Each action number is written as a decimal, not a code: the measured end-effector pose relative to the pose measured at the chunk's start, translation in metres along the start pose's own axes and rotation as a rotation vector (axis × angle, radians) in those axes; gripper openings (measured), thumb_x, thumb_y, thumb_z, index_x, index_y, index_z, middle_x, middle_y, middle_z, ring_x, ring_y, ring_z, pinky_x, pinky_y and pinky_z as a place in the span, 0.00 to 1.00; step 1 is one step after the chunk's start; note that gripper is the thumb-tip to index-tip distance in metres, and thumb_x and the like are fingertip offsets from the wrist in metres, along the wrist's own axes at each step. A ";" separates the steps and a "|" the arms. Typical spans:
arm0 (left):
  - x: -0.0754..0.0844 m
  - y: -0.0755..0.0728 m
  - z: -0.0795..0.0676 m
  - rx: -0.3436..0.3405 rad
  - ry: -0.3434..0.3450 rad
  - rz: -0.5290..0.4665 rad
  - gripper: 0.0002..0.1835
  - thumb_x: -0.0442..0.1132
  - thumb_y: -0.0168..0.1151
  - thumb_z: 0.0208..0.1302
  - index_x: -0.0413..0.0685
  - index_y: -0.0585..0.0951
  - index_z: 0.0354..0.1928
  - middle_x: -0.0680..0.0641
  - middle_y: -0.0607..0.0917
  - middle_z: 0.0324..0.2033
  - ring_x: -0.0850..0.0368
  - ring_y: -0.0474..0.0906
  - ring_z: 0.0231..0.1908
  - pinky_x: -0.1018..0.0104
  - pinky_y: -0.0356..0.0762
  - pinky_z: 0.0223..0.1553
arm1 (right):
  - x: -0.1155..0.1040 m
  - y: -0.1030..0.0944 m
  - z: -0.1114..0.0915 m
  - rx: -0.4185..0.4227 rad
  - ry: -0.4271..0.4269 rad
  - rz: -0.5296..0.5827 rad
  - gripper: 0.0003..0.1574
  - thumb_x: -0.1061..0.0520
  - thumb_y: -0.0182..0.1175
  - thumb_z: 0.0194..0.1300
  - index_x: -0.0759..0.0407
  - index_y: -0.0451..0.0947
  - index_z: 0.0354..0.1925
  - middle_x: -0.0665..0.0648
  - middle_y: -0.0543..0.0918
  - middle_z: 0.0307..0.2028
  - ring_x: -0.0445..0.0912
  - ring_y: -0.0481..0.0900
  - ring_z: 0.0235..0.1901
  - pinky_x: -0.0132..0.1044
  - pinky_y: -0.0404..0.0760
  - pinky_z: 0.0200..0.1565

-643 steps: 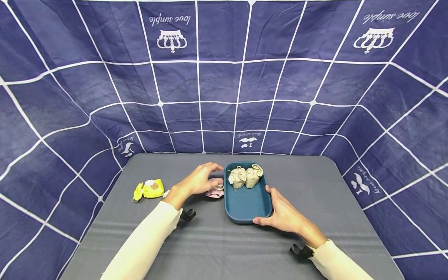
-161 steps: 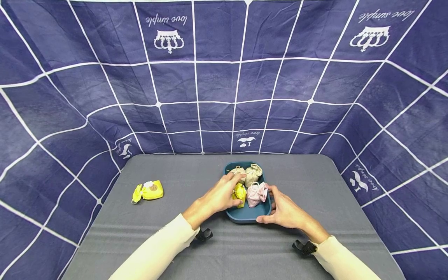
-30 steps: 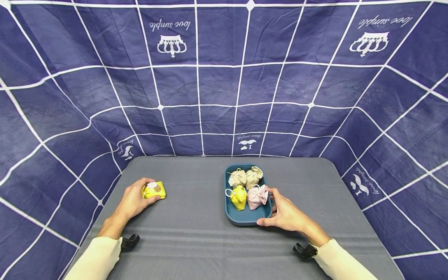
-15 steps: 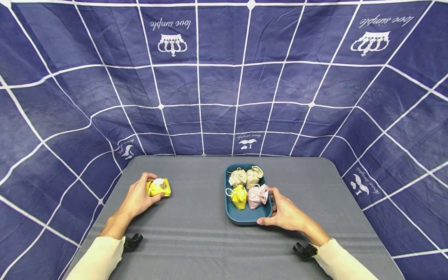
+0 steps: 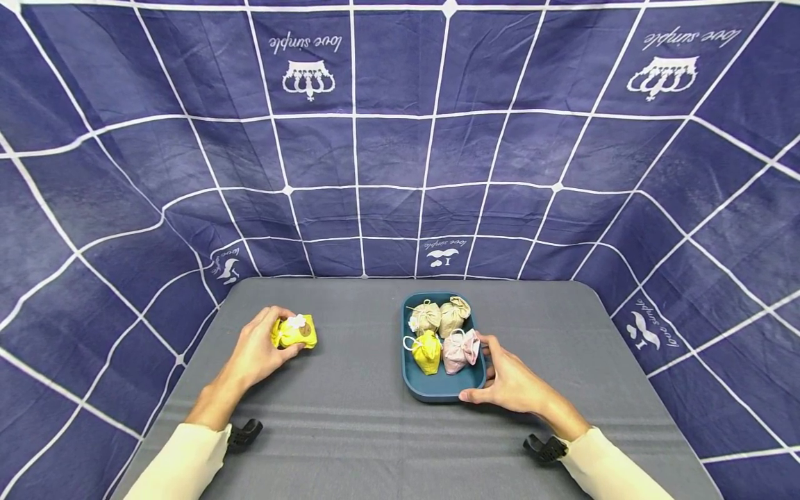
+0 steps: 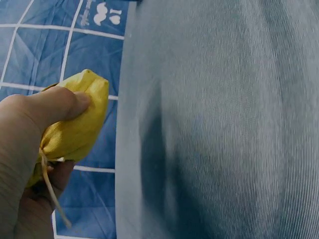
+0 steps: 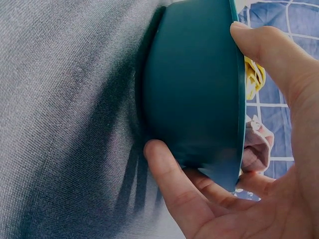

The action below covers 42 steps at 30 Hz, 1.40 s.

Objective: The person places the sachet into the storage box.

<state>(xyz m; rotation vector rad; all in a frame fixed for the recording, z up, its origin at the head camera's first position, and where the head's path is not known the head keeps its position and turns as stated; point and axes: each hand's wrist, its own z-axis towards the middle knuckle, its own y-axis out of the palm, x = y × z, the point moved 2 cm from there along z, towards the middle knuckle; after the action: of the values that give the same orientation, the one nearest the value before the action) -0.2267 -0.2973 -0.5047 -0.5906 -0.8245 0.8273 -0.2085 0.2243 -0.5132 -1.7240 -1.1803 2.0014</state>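
Note:
On the left of the head view, my left hand [image 5: 259, 351] grips a yellow drawstring pouch [image 5: 302, 333] with a white flower and a round brown patch. The left wrist view has the thumb pressed on the yellow cloth, its cord dangling, and the pouch raised off the table. My right hand [image 5: 512, 378] holds the near right corner of a dark blue tray [image 5: 440, 397], thumb at the rim and fingers along the outer wall. Inside the tray lie two beige pouches [image 5: 453, 318], another yellow pouch [image 5: 427, 354] and a pink pouch [image 5: 458, 353].
A grey cloth-covered table [image 5: 362, 430] extends under both arms. Blue curtain [image 5: 400, 153] with white grid lines encloses its back and both sides. Each wrist wears a black strap-like device [image 5: 544, 448].
Earlier, the tray held only two beige pouches; a pink and a yellow one have joined them. In the last second my left hand has lifted the other yellow pouch and carried it rightward.

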 end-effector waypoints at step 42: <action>0.060 0.011 0.009 0.058 0.196 -0.083 0.38 0.27 0.92 0.43 0.42 0.88 0.61 0.42 0.89 0.53 0.43 0.89 0.54 0.55 0.81 0.56 | 0.002 0.000 0.000 -0.004 0.011 0.028 0.78 0.40 0.93 0.57 0.65 0.57 0.87 0.71 0.84 0.66 0.42 0.91 0.45 0.33 0.90 0.47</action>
<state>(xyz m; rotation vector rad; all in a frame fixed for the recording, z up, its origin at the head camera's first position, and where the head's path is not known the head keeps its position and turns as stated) -0.2139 -0.2404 -0.4838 -0.5717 -0.6402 0.7030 -0.2088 0.2250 -0.5146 -1.7610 -1.1633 2.0042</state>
